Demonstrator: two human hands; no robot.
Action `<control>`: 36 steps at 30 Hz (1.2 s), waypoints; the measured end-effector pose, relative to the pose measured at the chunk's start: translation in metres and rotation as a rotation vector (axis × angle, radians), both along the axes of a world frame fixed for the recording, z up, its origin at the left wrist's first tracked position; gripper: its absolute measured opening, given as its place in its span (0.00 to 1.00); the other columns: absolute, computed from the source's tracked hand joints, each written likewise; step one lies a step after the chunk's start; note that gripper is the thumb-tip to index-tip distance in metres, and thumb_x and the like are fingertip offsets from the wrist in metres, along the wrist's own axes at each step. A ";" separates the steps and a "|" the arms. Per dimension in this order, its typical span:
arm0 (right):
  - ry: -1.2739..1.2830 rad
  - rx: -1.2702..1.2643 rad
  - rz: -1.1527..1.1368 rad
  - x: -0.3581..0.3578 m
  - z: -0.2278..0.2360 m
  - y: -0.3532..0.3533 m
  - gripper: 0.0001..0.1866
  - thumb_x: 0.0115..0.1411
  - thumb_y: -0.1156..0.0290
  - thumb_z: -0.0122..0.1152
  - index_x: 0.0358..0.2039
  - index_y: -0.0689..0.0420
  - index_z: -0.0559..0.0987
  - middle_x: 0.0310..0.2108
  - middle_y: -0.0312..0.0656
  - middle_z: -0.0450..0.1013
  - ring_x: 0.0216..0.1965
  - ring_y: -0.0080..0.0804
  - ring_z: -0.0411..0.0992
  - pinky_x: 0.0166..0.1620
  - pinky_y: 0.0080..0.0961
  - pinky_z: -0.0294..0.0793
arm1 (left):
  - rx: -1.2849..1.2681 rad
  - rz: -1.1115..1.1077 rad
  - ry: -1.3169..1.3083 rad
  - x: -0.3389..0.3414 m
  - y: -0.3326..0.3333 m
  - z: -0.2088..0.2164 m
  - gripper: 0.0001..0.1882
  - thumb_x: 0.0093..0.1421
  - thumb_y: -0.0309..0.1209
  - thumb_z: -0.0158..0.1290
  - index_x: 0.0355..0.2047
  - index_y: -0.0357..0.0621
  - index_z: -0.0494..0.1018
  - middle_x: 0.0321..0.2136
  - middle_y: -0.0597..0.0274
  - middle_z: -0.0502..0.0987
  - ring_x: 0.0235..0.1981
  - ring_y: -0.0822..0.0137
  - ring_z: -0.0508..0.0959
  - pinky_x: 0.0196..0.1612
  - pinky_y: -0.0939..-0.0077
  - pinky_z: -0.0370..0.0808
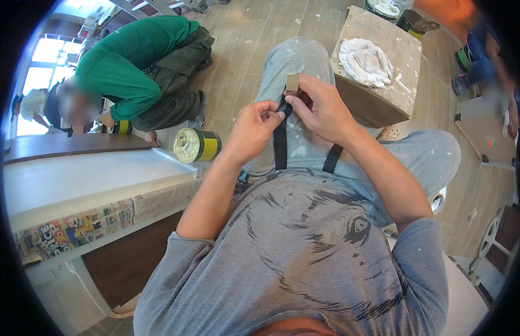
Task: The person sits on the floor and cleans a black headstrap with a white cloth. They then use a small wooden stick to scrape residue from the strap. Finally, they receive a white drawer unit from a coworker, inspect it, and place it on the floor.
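I see left hand (250,130), thumb and forefinger pinched together on black strap (281,147); right hand (326,110), fingertips clamped on small tan piece (292,82) at strap's far end, just beside left fingertips. Second black strap (332,159) below right fingers. Beyond and right of fingers, wooden box (355,27) bears white cloth (365,63). Well left of fingers, green-and-yellow can (209,147); farther left, co-worker in green top (131,50).

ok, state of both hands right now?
Left hand: closed, thumb and fingers pinching the black strap near its upper end.
Right hand: closed, fingers holding a small tan piece.
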State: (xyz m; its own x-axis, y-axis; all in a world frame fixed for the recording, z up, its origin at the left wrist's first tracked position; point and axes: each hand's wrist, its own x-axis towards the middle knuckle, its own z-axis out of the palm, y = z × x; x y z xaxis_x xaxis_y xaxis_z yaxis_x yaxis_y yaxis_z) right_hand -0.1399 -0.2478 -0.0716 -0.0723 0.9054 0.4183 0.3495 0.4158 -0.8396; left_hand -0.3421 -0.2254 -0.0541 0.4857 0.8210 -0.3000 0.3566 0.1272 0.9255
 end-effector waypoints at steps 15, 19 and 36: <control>0.435 -0.107 -0.225 0.062 0.007 0.020 0.08 0.65 0.75 0.62 0.44 0.61 0.80 0.34 0.34 0.77 0.32 0.20 0.75 0.39 0.22 0.77 | 0.101 0.157 0.063 -0.003 0.004 -0.024 0.17 0.71 0.39 0.58 0.30 0.39 0.79 0.24 0.80 0.71 0.27 0.83 0.66 0.32 0.83 0.63; 0.556 -0.095 -0.429 0.132 -0.005 0.032 0.07 0.65 0.77 0.59 0.44 0.61 0.79 0.37 0.38 0.77 0.32 0.26 0.78 0.40 0.24 0.80 | 0.040 0.097 0.098 -0.003 0.005 -0.010 0.14 0.70 0.39 0.60 0.36 0.40 0.79 0.25 0.78 0.72 0.29 0.81 0.66 0.36 0.82 0.65; -0.522 -0.449 -0.742 0.173 -0.128 0.060 0.25 0.53 0.54 0.78 0.43 0.58 0.83 0.35 0.51 0.82 0.40 0.44 0.81 0.45 0.40 0.79 | -0.027 0.150 -0.422 -0.017 -0.024 -0.005 0.24 0.59 0.15 0.64 0.56 0.35 0.75 0.40 0.69 0.75 0.43 0.78 0.75 0.49 0.82 0.74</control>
State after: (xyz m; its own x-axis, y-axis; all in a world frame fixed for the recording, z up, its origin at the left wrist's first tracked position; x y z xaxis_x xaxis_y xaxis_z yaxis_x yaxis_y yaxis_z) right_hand 0.0335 -0.1880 -0.1996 0.4960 0.8620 0.1046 0.7594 -0.3722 -0.5336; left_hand -0.3592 -0.2489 -0.0595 0.4463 0.8863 -0.1233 -0.0753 0.1745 0.9818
